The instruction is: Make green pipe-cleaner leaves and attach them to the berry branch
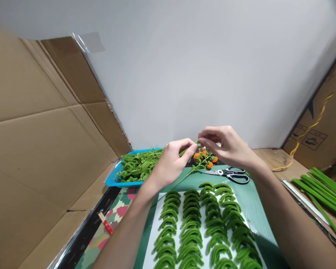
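While the left hand (176,157) and right hand (226,145) pinch a green fuzzy strip (197,142) between them, shaping seems the current step; bending it next would need steady grips.

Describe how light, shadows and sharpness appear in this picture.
In the head view, the wall dims toward the upper right and has a faint shadow above the right hand; there too, the clear tape shows bright streaks, the green tabletop darkens beside the right forearm, and the left hand looks sharp.
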Demonstrator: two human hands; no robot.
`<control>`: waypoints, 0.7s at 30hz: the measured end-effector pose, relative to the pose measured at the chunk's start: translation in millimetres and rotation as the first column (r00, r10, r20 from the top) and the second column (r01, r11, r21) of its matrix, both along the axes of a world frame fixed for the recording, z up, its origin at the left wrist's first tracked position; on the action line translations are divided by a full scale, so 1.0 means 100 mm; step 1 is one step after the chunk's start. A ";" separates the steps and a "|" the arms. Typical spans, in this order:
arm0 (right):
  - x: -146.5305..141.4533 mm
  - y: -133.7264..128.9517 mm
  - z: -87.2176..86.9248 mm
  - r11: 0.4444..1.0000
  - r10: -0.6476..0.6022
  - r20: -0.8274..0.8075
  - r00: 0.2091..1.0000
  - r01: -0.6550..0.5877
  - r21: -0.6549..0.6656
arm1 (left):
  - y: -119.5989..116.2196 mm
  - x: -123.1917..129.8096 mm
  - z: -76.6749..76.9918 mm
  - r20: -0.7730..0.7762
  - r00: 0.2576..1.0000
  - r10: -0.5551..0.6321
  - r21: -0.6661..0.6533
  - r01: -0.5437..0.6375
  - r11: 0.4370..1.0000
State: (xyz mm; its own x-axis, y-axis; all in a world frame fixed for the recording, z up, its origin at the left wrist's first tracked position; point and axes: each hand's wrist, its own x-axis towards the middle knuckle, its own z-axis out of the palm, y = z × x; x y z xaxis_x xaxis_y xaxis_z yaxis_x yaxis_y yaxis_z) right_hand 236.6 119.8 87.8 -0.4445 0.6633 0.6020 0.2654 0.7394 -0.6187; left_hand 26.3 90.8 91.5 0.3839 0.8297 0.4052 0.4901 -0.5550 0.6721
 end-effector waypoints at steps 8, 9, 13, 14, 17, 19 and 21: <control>-0.04 0.09 -0.08 0.948 0.220 -0.275 0.936 -0.272 -0.167 | -0.02 -0.02 0.06 0.057 0.998 -0.041 -0.004 0.042 0.999; -0.05 0.10 -0.09 0.946 0.218 -0.286 0.933 -0.274 -0.172 | -0.01 -0.02 0.06 0.067 0.997 -0.036 0.001 0.036 0.999; -0.07 0.09 -0.09 0.981 0.127 -0.206 0.970 -0.153 -0.118 | 0.02 -0.01 0.03 0.103 0.994 -0.022 -0.031 0.025 0.999; -0.07 0.08 -0.08 0.985 0.114 -0.190 0.975 -0.136 -0.109 | 0.02 -0.01 0.02 0.116 0.993 -0.025 -0.047 0.030 0.998; -0.05 0.06 -0.07 0.982 0.126 -0.177 0.976 -0.148 -0.119 | 0.04 -0.02 0.01 0.151 0.988 -0.031 -0.074 0.043 0.996; -0.03 0.06 -0.06 0.981 0.140 -0.158 0.977 -0.159 -0.111 | 0.04 -0.03 0.01 0.174 0.985 -0.022 -0.075 0.036 0.997; -0.03 0.06 -0.06 0.985 0.140 -0.139 0.980 -0.152 -0.081 | 0.05 -0.04 0.01 0.200 0.980 -0.014 -0.087 0.032 0.996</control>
State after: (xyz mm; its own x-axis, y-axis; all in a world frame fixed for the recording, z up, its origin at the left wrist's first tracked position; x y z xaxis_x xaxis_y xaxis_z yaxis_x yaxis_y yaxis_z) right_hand 234.0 125.9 81.6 -0.4612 0.6515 0.6024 0.0699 0.7035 -0.7073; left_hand 22.0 95.5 92.5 0.3227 0.8578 0.4002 0.3294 -0.4981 0.8021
